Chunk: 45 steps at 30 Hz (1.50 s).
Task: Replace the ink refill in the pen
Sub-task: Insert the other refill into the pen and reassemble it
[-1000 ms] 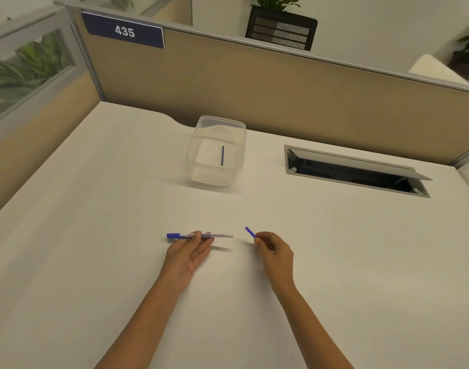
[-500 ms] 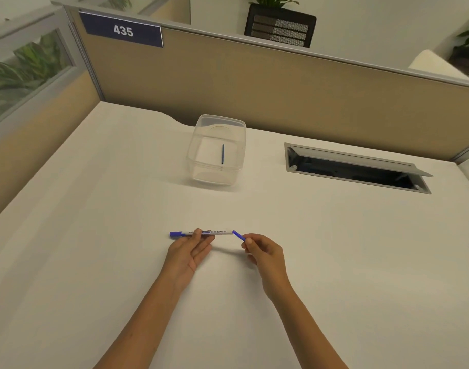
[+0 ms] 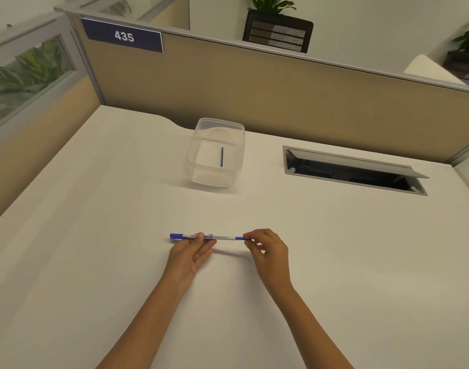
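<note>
Seen from above, a person's two bare forearms reach forward over a white desk (image 3: 95,235), holding a slim whiteboard marker pen (image 3: 217,237) level between them, its length running left to right just above the desk surface. The left hand (image 3: 190,253) grips the white barrel near its middle with fingertips and thumb, palm turned partly upward. The right hand (image 3: 268,247) pinches the blue piece (image 3: 240,238) at the pen's right end between thumb and forefinger; whether that piece is fully seated in the barrel is hard to tell. A blue cap (image 3: 176,236) sticks out at the left end.

Farther back, well apart from the hands, stands a clear plastic container (image 3: 201,155) with one thin blue refill (image 3: 221,157) lying in it. To its right an open cable hatch (image 3: 353,169) is set into the desk. A tan partition (image 3: 254,89) behind carries a blue sign reading 435 (image 3: 124,36)
</note>
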Motion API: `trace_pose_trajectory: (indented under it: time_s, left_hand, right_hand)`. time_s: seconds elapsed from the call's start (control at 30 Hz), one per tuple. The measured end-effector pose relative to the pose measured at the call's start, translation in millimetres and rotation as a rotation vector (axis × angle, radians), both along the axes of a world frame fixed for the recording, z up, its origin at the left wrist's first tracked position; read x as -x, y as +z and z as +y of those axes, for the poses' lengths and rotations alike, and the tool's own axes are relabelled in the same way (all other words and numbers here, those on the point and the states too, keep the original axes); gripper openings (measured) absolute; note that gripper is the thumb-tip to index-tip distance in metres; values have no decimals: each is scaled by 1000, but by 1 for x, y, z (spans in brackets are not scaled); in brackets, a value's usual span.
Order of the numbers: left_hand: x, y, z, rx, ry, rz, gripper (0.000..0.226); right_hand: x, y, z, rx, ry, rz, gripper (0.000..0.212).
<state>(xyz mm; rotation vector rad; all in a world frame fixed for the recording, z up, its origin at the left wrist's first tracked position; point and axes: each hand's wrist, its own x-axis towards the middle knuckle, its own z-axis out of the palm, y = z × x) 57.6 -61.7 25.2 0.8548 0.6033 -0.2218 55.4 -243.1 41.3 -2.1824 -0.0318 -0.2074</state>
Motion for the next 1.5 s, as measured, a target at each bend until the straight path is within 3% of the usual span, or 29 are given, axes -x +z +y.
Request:
trace_pose_trajectory:
  time_s: [0.1,0.2,0.33,0.57,0.77,0.97,1.17,1.4,1.5]
  left_hand:
    - [4,2,-3,1,-6,-11,11]
    - [7,9,-7,-15,-4,-50,13]
    - [9,25,-12,-87,-38,-121,13]
    - [12,51,-23,-148,-25,-184,14]
    - [16,71,-30,-150,-38,-267,9]
    - [21,84,-35,-162,-28,-299,6]
    - [25,96,-36,-165,-26,-347,5]
    - [29,101,-40,-196,-18,-336,6]
    - [29,103,-39,-196,-21,-343,6]
  right_hand:
    - [2,7,0,-106,2,63,19]
    - [3,23,-1,-304,-65,286,14]
    - [5,38,-5,-359,-69,491,42]
    - [12,52,-15,-359,32,335,9]
    - [19,70,-22,-381,6,420,35]
    - [26,80,-28,-301,96,247,2]
    - [33,93,-31,-459,79,415,34]
    - [34,97,-31,-295,102,225,3]
    - [36,100,-33,-326,121,264,7]
